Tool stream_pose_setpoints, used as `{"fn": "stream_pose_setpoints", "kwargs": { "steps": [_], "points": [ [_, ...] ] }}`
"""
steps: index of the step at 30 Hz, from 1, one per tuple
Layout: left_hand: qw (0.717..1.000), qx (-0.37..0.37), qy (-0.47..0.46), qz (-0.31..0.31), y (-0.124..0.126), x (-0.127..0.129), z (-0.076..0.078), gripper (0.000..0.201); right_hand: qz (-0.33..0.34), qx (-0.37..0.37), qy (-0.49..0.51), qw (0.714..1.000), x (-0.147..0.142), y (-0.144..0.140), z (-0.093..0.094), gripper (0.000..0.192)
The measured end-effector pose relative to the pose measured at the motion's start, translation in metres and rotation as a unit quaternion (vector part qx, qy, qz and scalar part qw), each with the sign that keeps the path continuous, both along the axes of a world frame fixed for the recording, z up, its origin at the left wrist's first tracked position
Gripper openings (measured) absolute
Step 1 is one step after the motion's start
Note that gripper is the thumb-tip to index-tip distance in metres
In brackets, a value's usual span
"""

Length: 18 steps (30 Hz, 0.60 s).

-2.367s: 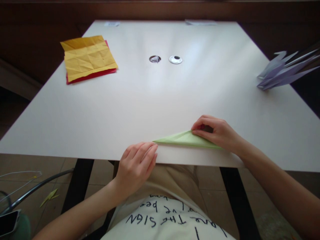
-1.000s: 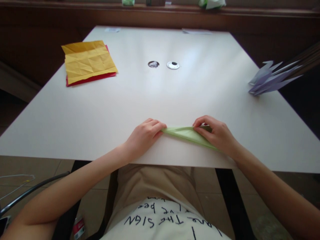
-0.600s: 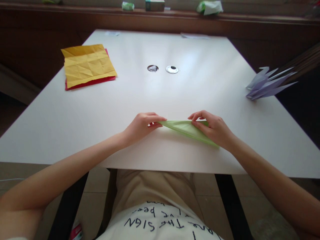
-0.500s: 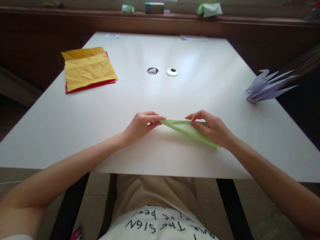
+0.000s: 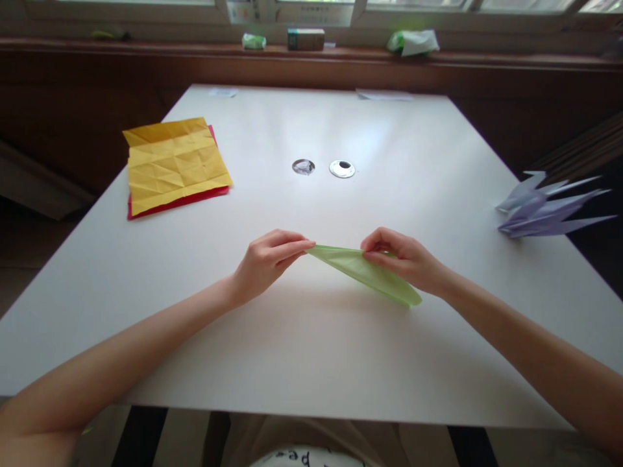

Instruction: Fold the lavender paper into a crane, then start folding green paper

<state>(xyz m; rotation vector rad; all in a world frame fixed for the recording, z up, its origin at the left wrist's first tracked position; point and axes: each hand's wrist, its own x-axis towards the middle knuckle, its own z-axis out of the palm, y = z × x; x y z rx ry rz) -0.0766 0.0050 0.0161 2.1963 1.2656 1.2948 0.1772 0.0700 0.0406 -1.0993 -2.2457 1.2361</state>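
A folded sheet of light green paper (image 5: 372,275) is held up between my hands near the front of the white table (image 5: 302,363). Its narrow left tip is pinched by the fingers of my left hand (image 5: 267,263). My right hand (image 5: 403,258) grips the paper's upper edge between thumb and fingers, right of its middle. From there the wider end slants down to the right, its lower corner close to the tabletop. Part of the paper's right side is hidden behind the right hand.
Creased yellow paper (image 5: 178,165) lies over red paper (image 5: 165,206) at the left. Folded purple paper cranes (image 5: 545,211) stand by the right edge. Two round holes, one stuffed (image 5: 304,167) and one silver-rimmed (image 5: 335,172), sit mid-table. A small box (image 5: 305,39) rests on the sill.
The camera view has tilted up, showing more of the window. The right fingers have closed into a tighter pinch on the green paper, and its right end now shows clear of the hand.
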Motion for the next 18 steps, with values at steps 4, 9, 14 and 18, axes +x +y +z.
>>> {"fn": "stream_pose_setpoints", "kwargs": {
  "steps": [4, 9, 14, 18],
  "points": [
    [0.964, -0.221, -0.15, 0.004, 0.024, -0.008, 0.004, 0.033, -0.032, 0.063, -0.015, 0.997, -0.014, 0.02, -0.002, 0.006],
    [0.883, -0.379, -0.275, 0.036, 0.052, -0.017, 0.005, 0.036, -0.042, 0.138, -0.02, 0.989, -0.03, 0.038, -0.004, 0.006],
    [0.851, -0.409, -0.32, 0.075, 0.058, -0.018, 0.0, 0.028, -0.083, 0.196, 0.011, 0.977, -0.034, 0.038, -0.018, 0.009],
    [0.83, -0.428, -0.348, 0.08, 0.057, -0.017, -0.002, 0.023, -0.078, 0.214, 0.02, 0.974, -0.031, 0.035, -0.025, 0.017]
  ]
}}
